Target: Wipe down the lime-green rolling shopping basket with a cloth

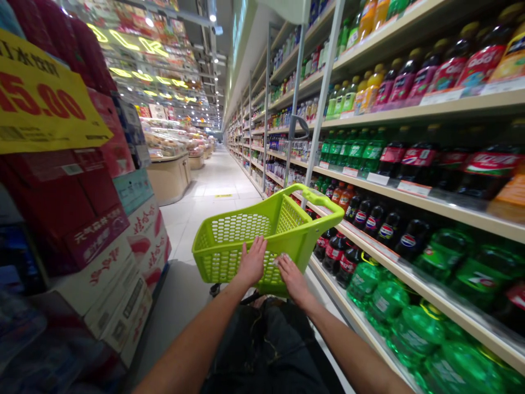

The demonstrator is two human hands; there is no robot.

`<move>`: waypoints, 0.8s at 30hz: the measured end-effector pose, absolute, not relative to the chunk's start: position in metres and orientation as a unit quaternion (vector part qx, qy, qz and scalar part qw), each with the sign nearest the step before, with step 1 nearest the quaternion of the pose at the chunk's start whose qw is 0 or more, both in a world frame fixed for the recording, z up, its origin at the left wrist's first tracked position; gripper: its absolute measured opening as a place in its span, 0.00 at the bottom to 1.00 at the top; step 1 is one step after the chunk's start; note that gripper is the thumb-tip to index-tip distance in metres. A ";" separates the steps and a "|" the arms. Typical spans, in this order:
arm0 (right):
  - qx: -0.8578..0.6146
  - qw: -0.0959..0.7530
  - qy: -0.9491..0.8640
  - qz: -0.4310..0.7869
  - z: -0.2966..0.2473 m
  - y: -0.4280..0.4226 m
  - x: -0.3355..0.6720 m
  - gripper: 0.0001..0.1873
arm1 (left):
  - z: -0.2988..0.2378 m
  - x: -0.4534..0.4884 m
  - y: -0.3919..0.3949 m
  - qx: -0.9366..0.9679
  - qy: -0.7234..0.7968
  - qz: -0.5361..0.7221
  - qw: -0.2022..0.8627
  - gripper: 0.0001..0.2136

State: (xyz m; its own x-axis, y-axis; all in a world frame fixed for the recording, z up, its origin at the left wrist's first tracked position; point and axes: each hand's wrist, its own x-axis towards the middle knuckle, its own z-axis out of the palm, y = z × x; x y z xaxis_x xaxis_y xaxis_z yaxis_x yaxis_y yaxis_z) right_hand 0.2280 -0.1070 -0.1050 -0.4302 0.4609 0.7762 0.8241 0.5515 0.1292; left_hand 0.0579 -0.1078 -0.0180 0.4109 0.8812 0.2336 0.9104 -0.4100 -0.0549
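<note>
A lime-green plastic shopping cart point(246, 213) with hole-patterned walls stands sideways in front of me, its handle end to the right; the part of the basket I can see into has nothing in it. My left hand point(252, 262) lies against the near side wall, fingers stretched out and nothing in them. Lower on the same wall, to the right, is my right hand point(293, 279). A small crumpled white piece, like a tissue point(280, 258), shows at its fingertips, pressed toward the cart; most of it is hidden under the fingers.
Shelves point(369, 180) of drink bottles run close along the right. On the left rise stacked drink cartons point(118, 273) under a yellow price sign point(45, 93). A tiled aisle point(217, 169) leads ahead, past a display counter point(168, 175).
</note>
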 end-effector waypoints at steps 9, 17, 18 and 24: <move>-0.420 0.360 -0.791 -0.260 -0.085 -0.094 0.263 0.20 | -0.016 0.066 -0.107 -0.827 -0.555 -0.068 0.066 0.35; -0.432 0.422 -0.749 -0.275 -0.069 -0.106 0.286 0.23 | -0.006 0.072 -0.104 -0.826 -0.555 -0.072 0.071 0.35; -0.445 0.433 -0.731 -0.283 -0.054 -0.103 0.291 0.23 | -0.005 0.073 -0.104 -0.824 -0.558 -0.071 0.067 0.35; -0.501 0.451 -0.673 -0.305 -0.017 -0.076 0.310 0.24 | -0.005 0.076 -0.102 -0.822 -0.564 -0.057 0.053 0.37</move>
State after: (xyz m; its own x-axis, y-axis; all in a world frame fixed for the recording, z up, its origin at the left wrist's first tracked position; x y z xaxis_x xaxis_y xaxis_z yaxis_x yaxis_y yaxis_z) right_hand 0.3099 -0.0764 -0.0166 -0.0902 0.3994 0.9123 0.9491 0.3121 -0.0428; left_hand 0.0760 -0.1016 -0.0054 0.3563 0.9217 0.1534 0.9338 -0.3571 -0.0231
